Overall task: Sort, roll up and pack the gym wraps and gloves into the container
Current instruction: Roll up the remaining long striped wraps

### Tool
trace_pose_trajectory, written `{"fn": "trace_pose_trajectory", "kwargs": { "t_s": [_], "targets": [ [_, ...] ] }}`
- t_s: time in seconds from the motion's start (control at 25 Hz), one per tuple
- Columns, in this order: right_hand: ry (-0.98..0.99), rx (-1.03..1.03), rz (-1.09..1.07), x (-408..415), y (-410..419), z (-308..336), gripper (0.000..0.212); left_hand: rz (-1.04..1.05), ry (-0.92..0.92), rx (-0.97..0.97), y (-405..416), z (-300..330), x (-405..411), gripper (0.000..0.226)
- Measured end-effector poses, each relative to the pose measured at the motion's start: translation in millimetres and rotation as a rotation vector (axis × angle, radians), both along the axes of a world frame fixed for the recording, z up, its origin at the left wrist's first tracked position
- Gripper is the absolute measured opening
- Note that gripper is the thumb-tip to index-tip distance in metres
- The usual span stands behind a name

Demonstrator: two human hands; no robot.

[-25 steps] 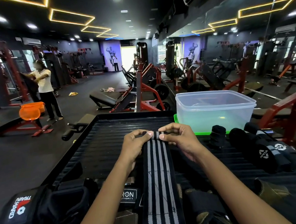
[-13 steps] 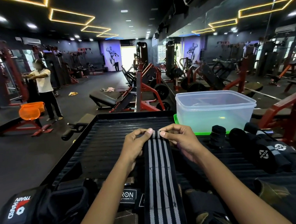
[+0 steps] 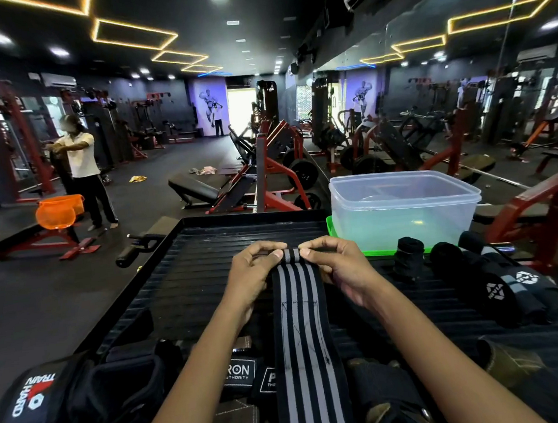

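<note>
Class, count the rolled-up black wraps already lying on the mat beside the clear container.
3: a small roll nearest the container, a second roll right of it, a third behind. More may be hidden.

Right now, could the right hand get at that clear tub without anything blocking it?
Probably yes. The tub stands open just beyond the right hand, and nothing lies between them. But that hand, with the left hand, is pinching the rolled end of the striped wrap, so it would have to let go first.

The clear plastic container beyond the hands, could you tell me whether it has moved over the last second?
No. The clear container sits in the same spot on its green lid, at the ribbed platform's far right corner.
</note>
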State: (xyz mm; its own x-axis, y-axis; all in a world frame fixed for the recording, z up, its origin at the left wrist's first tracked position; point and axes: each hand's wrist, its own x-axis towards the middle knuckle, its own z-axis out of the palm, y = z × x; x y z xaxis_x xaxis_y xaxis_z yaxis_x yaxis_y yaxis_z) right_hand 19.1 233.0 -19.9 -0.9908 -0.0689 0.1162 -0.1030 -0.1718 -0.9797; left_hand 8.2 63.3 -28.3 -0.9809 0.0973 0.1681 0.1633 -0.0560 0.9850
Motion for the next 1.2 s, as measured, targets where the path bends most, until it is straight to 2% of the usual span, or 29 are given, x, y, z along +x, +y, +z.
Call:
{"fn": "trace_pose_trajectory", "kwargs": {
  "t_s": [0.08,0.28,0.36,0.56,0.72,0.84,0.96,1.08,1.2],
  "targets": [
    [-0.003,0.0,-0.022,0.5,1.3,1.4,0.018,0.018,-0.025,-0.006,-0.3,-2.0,-2.3,0.013],
    [0.012,0.056,-0.025,1.2,0.8,2.4,0.02,-0.002,-0.08,0.013,0.1,-5.7,-5.2,0.018],
    [0.01,0.056,-0.006,1.0,0.6,2.7,0.022,0.001,-0.072,0.028,0.2,-2.8,-3.4,0.011],
    [-0.009,-0.03,0.006,6.9,-2.5,6.0,0.004,-0.033,-0.004,0.031,0.9,-2.6,-1.8,0.011],
    [0.022,0.016,-0.046,3.0,-2.5,2.3,0.005,-0.023,0.018,-0.024,2.2,-2.8,-0.6,0.01],
    [0.024,0.014,-0.048,2.5,-1.7,2.8,0.007,-0.022,-0.096,0.088,2.7,-3.3,-2.8,0.021],
    [0.026,0.01,-0.023,0.6,-0.1,1.1,0.011,-0.004,-0.129,0.111,3.0,-2.7,-3.6,0.013],
    [0.014,-0.02,-0.014,0.2,-1.1,-0.3,0.006,-0.004,-0.108,0.105,2.5,0.0,-1.3,0.003],
    [-0.006,0.015,-0.03,-0.1,-0.6,-3.2,0.003,-0.018,-0.1,0.07,1.6,0.2,-0.4,0.011]
  ]
}}
